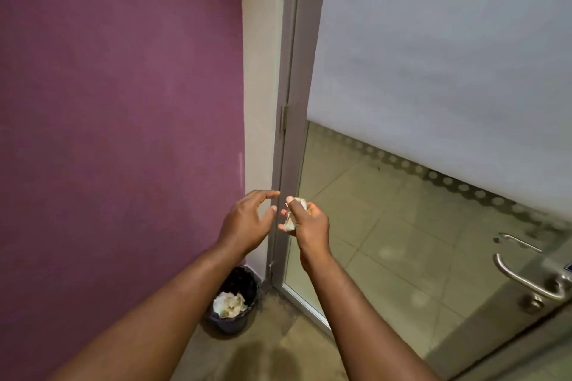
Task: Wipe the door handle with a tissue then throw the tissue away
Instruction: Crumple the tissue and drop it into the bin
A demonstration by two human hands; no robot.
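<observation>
My right hand [309, 223] is closed around a crumpled white tissue [289, 223], held out in front of the door frame. My left hand [250, 219] hovers just left of it with fingers spread and nothing in it. A small dark bin [247, 284] stands on the floor below my hands, in the corner by the purple wall, with crumpled white paper [229, 305] inside. The metal lever door handle [523, 280] is on the glass door at the lower right, well away from both hands.
A purple wall [123, 102] fills the left side. The grey door frame [291, 133] runs down the middle. The glass door [433, 71] has a frosted upper pane, with tiled floor [387, 241] seen through its lower part.
</observation>
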